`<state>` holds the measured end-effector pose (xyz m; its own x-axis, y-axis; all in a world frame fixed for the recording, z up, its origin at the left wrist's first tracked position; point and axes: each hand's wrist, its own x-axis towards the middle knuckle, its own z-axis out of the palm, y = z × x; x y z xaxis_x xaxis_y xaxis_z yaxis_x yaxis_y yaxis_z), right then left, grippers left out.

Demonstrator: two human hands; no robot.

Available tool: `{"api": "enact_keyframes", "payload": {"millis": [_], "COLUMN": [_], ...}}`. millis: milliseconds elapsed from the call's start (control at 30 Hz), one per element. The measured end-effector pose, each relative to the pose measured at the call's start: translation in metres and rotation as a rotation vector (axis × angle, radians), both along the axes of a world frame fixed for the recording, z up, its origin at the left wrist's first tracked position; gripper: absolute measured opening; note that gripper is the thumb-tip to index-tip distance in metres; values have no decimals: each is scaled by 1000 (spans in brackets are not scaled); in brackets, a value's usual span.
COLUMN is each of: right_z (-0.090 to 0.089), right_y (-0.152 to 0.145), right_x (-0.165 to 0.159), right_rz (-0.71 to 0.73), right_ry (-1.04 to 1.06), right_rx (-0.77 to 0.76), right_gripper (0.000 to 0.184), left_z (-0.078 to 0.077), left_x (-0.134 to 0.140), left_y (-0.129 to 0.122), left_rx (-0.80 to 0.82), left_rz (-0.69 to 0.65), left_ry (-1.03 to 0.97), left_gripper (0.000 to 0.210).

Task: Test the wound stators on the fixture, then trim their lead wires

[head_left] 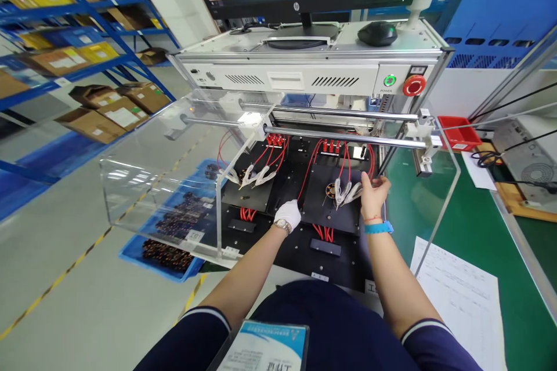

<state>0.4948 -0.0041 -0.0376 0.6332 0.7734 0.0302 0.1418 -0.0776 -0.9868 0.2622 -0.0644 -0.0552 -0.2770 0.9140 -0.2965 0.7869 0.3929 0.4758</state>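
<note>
My left hand (289, 214), in a white glove, is closed by the left edge of the right black plate (315, 208). A red wire (307, 175) runs down into its curled fingers, and the fingertips are hidden. My bare right hand (374, 194) is at the plate's right side, thumb and fingers closed around the handle end of a white clip (353, 192). Two more white clips (339, 194) lie beside it, their jaws by a small copper-wound stator (331, 190). On the left black plate (259, 200), several white clips (261, 177) on red wires lie together by another wound part.
A clear hinged cover (161, 185) with metal rods (339, 135) stands raised around the fixture. Left is a blue tray (174, 272) of wound parts. Paper sheets (461, 295) lie right. Behind are a red emergency button (414, 85), a monitor (304, 6) and a red bin (459, 133).
</note>
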Motion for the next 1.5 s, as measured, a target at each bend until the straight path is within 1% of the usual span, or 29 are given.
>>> {"api": "enact_keyframes", "payload": {"millis": [67,133,200,300,367,467,600,833,967,1033,1100,1133,1167,1200,1233,1300,1367,1400,1433,1467,1500], "right_z": [7,16,26,34,33,30,28,31,29,24,19,16,14,13,13,15,18,20,21,23,24], "right_y": [-4,-8,-13,-17,-17,-16,-15,-16,-14,-11,-8,-6,-5,-3,-2,-1,-1,-3,-6,-10,-15], "right_x": [1,1,0,-2,-1,-1,-1,-1,1,3,6,8,11,13,16,20,25,27,30,33,35], "right_rz": [7,33,67,88,86,95,95,99,107,109,96,85,71,58,44,12,-17,-26,-29,-31,-35], "right_ry": [-15,-28,-28,-3,9,20,25,47,35,25,22,21,19,18,13,-9,-31,-50,-76,-108,-148], "right_rx": [64,152,220,245,236,228,224,250,249,251,241,225,207,192,183,182,191,188,178,167,153], "right_gripper": [57,55,54,51,50,50,49,48,47,46,47,47,47,47,46,46,46,47,48,48,49], "left_z": [9,22,37,55,61,63,62,63,62,61,65,70,79,92,107,145,181,196,207,215,218], "left_x": [-1,-2,2,16,26,36,38,41,40,39,40,41,42,43,45,42,26,11,-11,-39,-71], "left_y": [5,12,19,27,27,25,24,22,25,27,26,23,17,8,-2,-28,-50,-57,-61,-62,-59], "left_rx": [54,121,185,243,262,289,299,279,252,235,224,228,251,302,382,610,828,891,909,896,861], "left_rz": [68,139,189,223,248,302,348,344,326,315,317,314,287,231,142,-115,-365,-452,-486,-469,-398], "left_ry": [-85,-204,-367,-630,-764,-893,-984,-1040,-1022,-988,-945,-913,-854,-763,-638,-300,33,183,316,426,508], "left_gripper": [27,28,30,27,22,22,26,28,30,30,36,41,47,53,58,59,53,49,46,43,44]}}
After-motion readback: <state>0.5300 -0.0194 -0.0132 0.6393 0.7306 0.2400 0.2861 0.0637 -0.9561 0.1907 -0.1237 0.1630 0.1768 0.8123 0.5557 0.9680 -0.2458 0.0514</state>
